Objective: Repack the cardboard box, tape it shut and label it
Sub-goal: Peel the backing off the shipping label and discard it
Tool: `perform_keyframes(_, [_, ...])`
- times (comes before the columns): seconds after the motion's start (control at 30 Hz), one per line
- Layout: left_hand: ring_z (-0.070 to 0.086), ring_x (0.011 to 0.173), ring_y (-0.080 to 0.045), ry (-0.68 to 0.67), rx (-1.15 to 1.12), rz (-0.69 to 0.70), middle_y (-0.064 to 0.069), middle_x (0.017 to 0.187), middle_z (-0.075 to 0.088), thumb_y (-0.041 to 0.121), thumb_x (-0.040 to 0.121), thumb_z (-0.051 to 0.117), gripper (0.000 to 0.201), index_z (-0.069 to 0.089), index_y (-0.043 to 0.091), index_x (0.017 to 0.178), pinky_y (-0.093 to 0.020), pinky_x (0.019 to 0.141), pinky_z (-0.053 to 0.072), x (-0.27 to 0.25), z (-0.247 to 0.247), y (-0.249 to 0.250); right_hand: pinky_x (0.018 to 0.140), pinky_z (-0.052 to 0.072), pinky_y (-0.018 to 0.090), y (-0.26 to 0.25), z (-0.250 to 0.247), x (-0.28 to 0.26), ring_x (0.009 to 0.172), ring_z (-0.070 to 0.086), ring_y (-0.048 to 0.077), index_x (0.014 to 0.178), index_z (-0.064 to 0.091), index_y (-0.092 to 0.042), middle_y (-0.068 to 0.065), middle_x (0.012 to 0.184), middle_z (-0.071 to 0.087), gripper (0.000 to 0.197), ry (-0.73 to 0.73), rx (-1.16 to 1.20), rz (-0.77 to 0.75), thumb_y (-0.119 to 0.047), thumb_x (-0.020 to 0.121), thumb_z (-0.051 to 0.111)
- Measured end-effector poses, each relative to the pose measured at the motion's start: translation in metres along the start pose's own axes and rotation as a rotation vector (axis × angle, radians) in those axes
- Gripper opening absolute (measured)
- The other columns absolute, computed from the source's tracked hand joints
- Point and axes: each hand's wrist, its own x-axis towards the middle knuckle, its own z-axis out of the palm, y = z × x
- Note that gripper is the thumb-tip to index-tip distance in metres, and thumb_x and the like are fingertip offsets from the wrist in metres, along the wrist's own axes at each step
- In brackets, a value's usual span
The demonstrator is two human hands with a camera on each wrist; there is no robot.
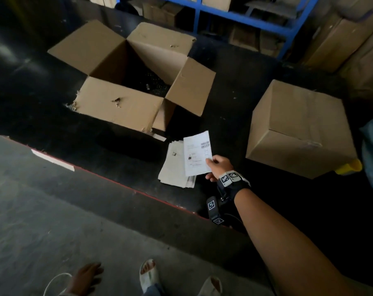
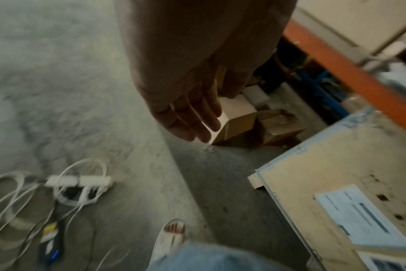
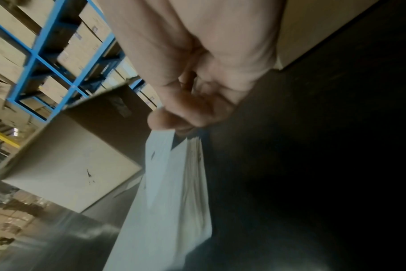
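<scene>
An open cardboard box [image 1: 117,103] stands on the black table [image 1: 234,99], all its flaps spread out and its inside dark. Right of it sits a closed cardboard box [image 1: 298,129]. A stack of white label sheets [image 1: 172,167] lies near the table's front edge. My right hand [image 1: 210,162] pinches the near corner of one printed label [image 1: 197,154] and holds it just above the stack. The right wrist view shows the thumb and fingers [image 3: 165,119] pinching that label [image 3: 158,165] over the stack [image 3: 174,210]. My left hand [image 1: 89,276] hangs beside my leg with straight fingers [image 2: 197,124], holding nothing.
Blue shelving [image 1: 245,16] full of cartons stands behind the table. A yellow object [image 1: 350,167] pokes out at the closed box's right corner. The table's front edge has a red rim [image 1: 117,180]. On the floor lie a power strip with cables [image 2: 79,181] and small boxes [image 2: 239,124].
</scene>
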Motion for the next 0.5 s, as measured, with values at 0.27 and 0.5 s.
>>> perform_keyframes(0.27, [0.065, 0.079, -0.027, -0.055, 0.316, 0.619, -0.015, 0.090, 0.071, 0.027, 0.089, 0.060, 0.011, 0.067, 0.018, 0.087, -0.036, 0.078, 0.054, -0.080, 0.119, 0.111, 0.044, 0.055, 0.026, -0.005, -0.107, -0.005, 0.046, 0.063, 0.017, 0.105, 0.060, -0.004, 0.020, 0.088, 0.066, 0.022, -0.040, 0.228, -0.119, 0.003, 0.091, 0.045])
perform_keyframes(0.5, [0.062, 0.091, -0.019, -0.085, 0.395, 1.125, -0.004, 0.103, 0.066, 0.024, 0.092, 0.057, 0.030, 0.058, 0.015, 0.121, -0.027, 0.084, 0.044, -0.190, 0.266, 0.261, 0.047, 0.052, 0.026, -0.007, -0.197, -0.005, 0.050, 0.059, 0.017, 0.103, 0.064, -0.008, 0.010, 0.069, 0.065, 0.018, 0.004, 0.294, -0.232, -0.003, 0.088, 0.058])
